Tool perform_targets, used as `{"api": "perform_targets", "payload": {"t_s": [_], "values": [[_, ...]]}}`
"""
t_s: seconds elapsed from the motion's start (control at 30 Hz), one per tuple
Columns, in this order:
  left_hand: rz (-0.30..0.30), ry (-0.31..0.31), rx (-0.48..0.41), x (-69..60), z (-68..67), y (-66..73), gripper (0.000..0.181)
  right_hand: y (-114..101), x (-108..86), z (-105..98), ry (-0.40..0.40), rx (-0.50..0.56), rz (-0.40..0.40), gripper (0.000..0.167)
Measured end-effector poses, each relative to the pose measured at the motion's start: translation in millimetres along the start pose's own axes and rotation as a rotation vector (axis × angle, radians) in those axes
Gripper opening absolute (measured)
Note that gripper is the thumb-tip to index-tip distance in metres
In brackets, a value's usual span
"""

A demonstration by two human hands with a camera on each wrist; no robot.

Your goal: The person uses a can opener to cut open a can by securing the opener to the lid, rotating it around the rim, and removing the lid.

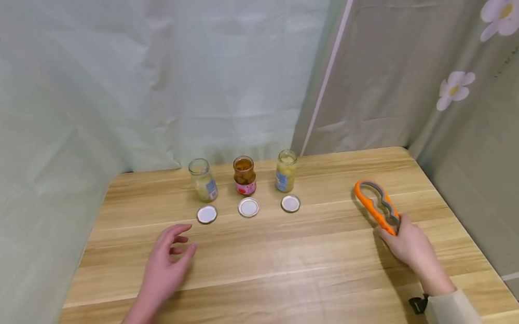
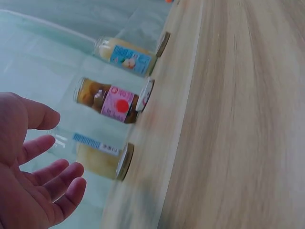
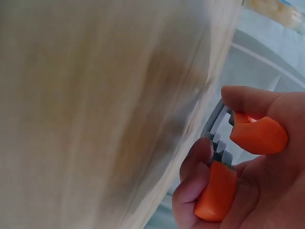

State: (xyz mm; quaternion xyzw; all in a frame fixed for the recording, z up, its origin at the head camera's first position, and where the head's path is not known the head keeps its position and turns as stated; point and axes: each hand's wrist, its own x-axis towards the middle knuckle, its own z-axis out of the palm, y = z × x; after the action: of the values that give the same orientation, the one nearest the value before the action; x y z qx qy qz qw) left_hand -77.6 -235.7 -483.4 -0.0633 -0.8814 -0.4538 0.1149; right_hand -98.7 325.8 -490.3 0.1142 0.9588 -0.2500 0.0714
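Note:
My right hand (image 1: 410,244) grips the handles of an orange and grey jar opener (image 1: 370,204) over the right side of the table. In the right wrist view, fingers and thumb curl round its two orange handles (image 3: 217,193). My left hand (image 1: 166,267) is at the left, relaxed and holding nothing, near a lid (image 1: 206,214). Three uncapped glass jars stand at the back: a pale-filled left jar (image 1: 203,182), a brown-filled middle jar (image 1: 245,176) with a pink label, and a pale-filled right jar (image 1: 286,171) with a blue label. A middle lid (image 1: 248,207) and right lid (image 1: 290,203) lie before them.
The wooden table (image 1: 272,296) ends at a pale curtain (image 1: 232,70) just behind the jars. More curtain with printed flowers (image 1: 454,90) hangs along the right side.

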Motion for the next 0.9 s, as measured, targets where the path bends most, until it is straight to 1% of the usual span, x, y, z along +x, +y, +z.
{"api": "perform_targets", "payload": {"t_s": [0.2,0.37,0.5,0.6,0.67,0.73,0.8,0.9], "values": [[-0.045,0.022,0.006,-3.0,-11.9,-6.3,0.043,-2.4,-7.8,5.7,-0.03,-0.011,-0.009,0.082],[-0.062,0.04,0.018,-3.0,-17.9,-11.0,0.044,-3.9,-10.0,11.0,-0.021,-0.085,-0.031,0.082],[-0.074,0.048,0.027,-2.1,-19.9,-14.7,0.043,-7.0,-12.4,10.5,-0.012,-0.168,-0.012,0.081],[-0.085,0.048,0.038,-0.6,-21.8,-18.6,0.043,-8.7,-14.2,7.1,-0.043,-0.217,0.008,0.087],[-0.083,0.046,0.061,1.2,-25.0,-21.9,0.044,-9.8,-13.6,5.3,-0.066,-0.242,0.011,0.096],[-0.068,0.035,0.081,5.6,-29.8,-25.6,0.045,-13.0,-11.1,1.4,-0.07,-0.264,0.006,0.101],[-0.042,0.015,0.114,13.3,-35.0,-30.0,0.047,-20.1,-5.4,-4.4,-0.047,-0.294,-0.025,0.104],[-0.012,-0.018,0.16,32.7,-43.4,-38.4,0.051,-42.7,13.9,-15.8,-0.002,-0.318,-0.101,0.1]]}}
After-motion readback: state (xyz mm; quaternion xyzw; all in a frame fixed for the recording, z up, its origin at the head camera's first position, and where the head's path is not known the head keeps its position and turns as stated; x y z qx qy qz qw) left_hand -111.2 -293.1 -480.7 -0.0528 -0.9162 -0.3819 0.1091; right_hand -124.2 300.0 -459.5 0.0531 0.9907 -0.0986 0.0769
